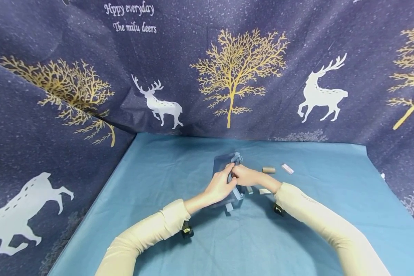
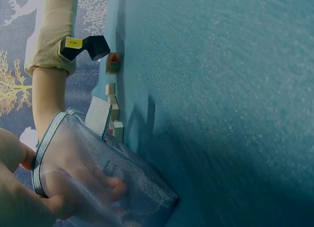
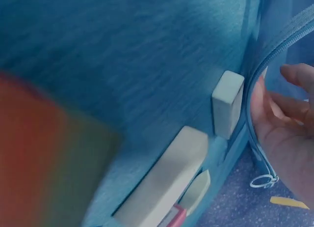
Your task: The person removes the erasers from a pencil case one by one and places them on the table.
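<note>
A blue mesh zip pouch (image 1: 222,163) stands on the blue cloth with its zipped mouth open. My left hand (image 1: 220,188) pinches the rim of that mouth between thumb and fingers. Through the mesh (image 2: 142,187) in the left wrist view, my right hand (image 1: 245,175) shows inside the pouch. Its fingers (image 3: 289,106) are loosely bent with a gap between them, and I see nothing held there. A small white bit shows near one fingertip, too little to identify. Just outside the mouth stands a white block (image 3: 228,104), like an eraser.
A longer white block (image 3: 164,178) lies near a pink-and-white one (image 3: 174,216). In the head view, a brownish block (image 1: 268,170) and a pink-and-white piece (image 1: 287,168) lie right of the pouch. A patterned cloth (image 1: 234,76) hangs behind.
</note>
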A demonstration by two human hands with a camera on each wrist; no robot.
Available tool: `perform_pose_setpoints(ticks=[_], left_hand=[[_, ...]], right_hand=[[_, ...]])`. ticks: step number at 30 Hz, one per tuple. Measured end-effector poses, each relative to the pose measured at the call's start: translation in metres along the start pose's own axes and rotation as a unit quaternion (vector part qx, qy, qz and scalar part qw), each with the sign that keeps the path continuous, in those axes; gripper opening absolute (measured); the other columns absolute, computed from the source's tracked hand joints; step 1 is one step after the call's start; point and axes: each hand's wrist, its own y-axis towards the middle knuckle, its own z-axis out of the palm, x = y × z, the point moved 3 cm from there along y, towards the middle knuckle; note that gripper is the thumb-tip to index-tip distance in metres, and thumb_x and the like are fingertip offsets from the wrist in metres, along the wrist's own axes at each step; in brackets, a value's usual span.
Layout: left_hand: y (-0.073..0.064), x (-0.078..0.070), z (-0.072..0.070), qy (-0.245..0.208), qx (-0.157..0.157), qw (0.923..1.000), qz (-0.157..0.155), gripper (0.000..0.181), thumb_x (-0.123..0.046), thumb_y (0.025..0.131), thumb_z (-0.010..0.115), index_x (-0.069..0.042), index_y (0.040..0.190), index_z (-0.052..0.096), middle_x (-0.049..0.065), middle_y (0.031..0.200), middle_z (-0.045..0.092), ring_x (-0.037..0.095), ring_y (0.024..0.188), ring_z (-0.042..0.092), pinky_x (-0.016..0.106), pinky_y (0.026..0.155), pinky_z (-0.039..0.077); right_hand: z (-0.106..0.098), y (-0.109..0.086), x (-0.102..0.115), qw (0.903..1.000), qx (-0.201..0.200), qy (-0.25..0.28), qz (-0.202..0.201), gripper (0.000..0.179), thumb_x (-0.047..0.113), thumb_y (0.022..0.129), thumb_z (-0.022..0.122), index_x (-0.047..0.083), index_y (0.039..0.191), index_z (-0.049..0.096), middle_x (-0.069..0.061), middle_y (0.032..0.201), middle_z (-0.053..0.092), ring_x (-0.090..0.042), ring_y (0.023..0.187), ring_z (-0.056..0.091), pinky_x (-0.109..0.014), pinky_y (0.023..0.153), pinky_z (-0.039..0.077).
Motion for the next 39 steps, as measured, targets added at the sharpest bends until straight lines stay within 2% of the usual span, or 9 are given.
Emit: perform_pose_setpoints(ticks=[2, 7, 12, 14, 19, 27, 33, 39], left_hand=[[0.000, 0.000, -0.001, -0.002, -0.001, 1.0000, -0.001, 0.057, -0.019, 0.090, 0.045, -0.003, 0.142, 0.030, -0.006, 0.044, 0.033, 0.005, 0.033, 0.023, 0.019, 0.036, 0.025], [0.000, 0.000, -0.001, -0.001, -0.003, 1.0000, -0.003, 0.057, -0.019, 0.090, 0.045, -0.003, 0.142, 0.031, -0.007, 0.045, 0.032, 0.006, 0.034, 0.024, 0.018, 0.035, 0.025], [0.000, 0.001, -0.003, 0.002, -0.005, 1.0000, -0.001, 0.057, -0.019, 0.089, 0.045, -0.003, 0.142, 0.031, -0.007, 0.044, 0.033, 0.006, 0.034, 0.025, 0.018, 0.036, 0.026], [0.000, 0.001, -0.004, 0.001, -0.005, 1.0000, -0.001, 0.057, -0.019, 0.089, 0.045, -0.004, 0.142, 0.031, -0.007, 0.044, 0.033, 0.006, 0.034, 0.026, 0.018, 0.035, 0.026], [-0.002, 0.002, -0.005, -0.005, -0.002, 1.0000, -0.001, 0.057, -0.019, 0.090, 0.044, -0.004, 0.143, 0.030, -0.006, 0.043, 0.033, 0.007, 0.032, 0.024, 0.017, 0.033, 0.024], [-0.002, 0.001, -0.008, 0.005, -0.010, 0.9999, 0.005, 0.058, -0.020, 0.088, 0.044, -0.003, 0.143, 0.030, -0.007, 0.043, 0.033, 0.005, 0.032, 0.024, 0.016, 0.032, 0.022], [-0.001, 0.002, -0.007, 0.002, -0.011, 0.9999, 0.001, 0.058, -0.020, 0.088, 0.044, -0.004, 0.143, 0.030, -0.007, 0.042, 0.032, 0.006, 0.032, 0.023, 0.016, 0.032, 0.022], [-0.002, 0.004, -0.008, -0.001, -0.014, 0.9999, -0.003, 0.057, -0.020, 0.089, 0.044, -0.005, 0.143, 0.030, -0.007, 0.042, 0.030, 0.006, 0.032, 0.022, 0.017, 0.033, 0.023]], right_hand=[[0.000, 0.001, 0.001, 1.0000, 0.005, -0.002, -0.002, 0.020, 0.005, 0.092, 0.042, 0.011, 0.107, 0.054, 0.004, 0.067, 0.042, -0.004, 0.052, 0.033, -0.020, 0.055, 0.033], [-0.001, 0.004, 0.005, 0.9999, 0.013, -0.008, -0.005, 0.020, 0.006, 0.090, 0.044, 0.007, 0.107, 0.055, 0.001, 0.073, 0.049, -0.006, 0.058, 0.040, -0.023, 0.060, 0.038], [-0.003, 0.010, 0.007, 0.9990, 0.044, -0.007, 0.004, 0.025, 0.006, 0.090, 0.045, 0.005, 0.114, 0.053, -0.003, 0.092, 0.052, -0.009, 0.074, 0.045, -0.026, 0.072, 0.040], [-0.003, 0.012, 0.008, 0.9982, 0.059, -0.004, 0.012, 0.029, 0.005, 0.090, 0.045, 0.002, 0.119, 0.051, -0.007, 0.099, 0.053, -0.012, 0.079, 0.045, -0.029, 0.075, 0.040], [-0.004, 0.020, 0.008, 0.9951, 0.086, -0.035, 0.034, 0.034, 0.004, 0.090, 0.045, -0.003, 0.122, 0.050, -0.015, 0.110, 0.053, -0.018, 0.087, 0.050, -0.034, 0.083, 0.043], [-0.005, 0.031, 0.005, 0.9867, 0.118, -0.079, 0.080, 0.036, 0.005, 0.090, 0.043, -0.004, 0.124, 0.050, -0.017, 0.121, 0.051, -0.030, 0.111, 0.050, -0.041, 0.098, 0.040], [-0.004, 0.031, 0.003, 0.9875, 0.115, -0.081, 0.072, 0.039, 0.000, 0.086, 0.042, -0.003, 0.124, 0.050, -0.015, 0.120, 0.052, -0.029, 0.111, 0.050, -0.040, 0.099, 0.040], [-0.002, 0.029, 0.002, 0.9951, 0.085, -0.037, 0.034, 0.030, 0.000, 0.085, 0.045, -0.001, 0.113, 0.057, -0.012, 0.109, 0.054, -0.016, 0.089, 0.050, -0.033, 0.087, 0.044]])
